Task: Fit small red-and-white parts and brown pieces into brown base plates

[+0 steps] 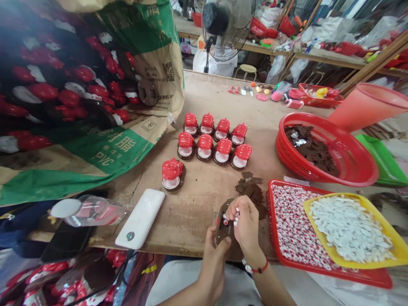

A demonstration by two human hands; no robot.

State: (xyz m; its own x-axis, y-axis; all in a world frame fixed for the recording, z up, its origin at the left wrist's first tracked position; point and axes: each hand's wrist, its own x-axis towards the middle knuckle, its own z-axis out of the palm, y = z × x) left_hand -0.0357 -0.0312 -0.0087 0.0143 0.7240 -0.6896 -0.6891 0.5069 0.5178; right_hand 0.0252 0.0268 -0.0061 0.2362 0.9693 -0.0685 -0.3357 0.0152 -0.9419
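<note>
My left hand (216, 255) is closed around the edge of a dark brown plastic base (225, 231) at the table's front edge. Over that base, the fingers of my right hand (246, 221) are pinched on small white-and-red round pieces. One such round piece (225, 221) sits on the brown base, just left of my right fingertips. Beyond my hands lies a loose pile of flat brown pieces (251, 191). Several red-topped toy figures (205, 146) on brown bases stand in rows farther back, and a single figure (172, 173) stands closer, to the left.
On the right are a red tray (273, 238) of round pieces, a yellow tray (402, 251) of white pieces, and a red basket (282, 151) of brown parts. A white phone-like slab (140, 219), a plastic bottle (92, 210) and a large sack (134, 144) occupy the left.
</note>
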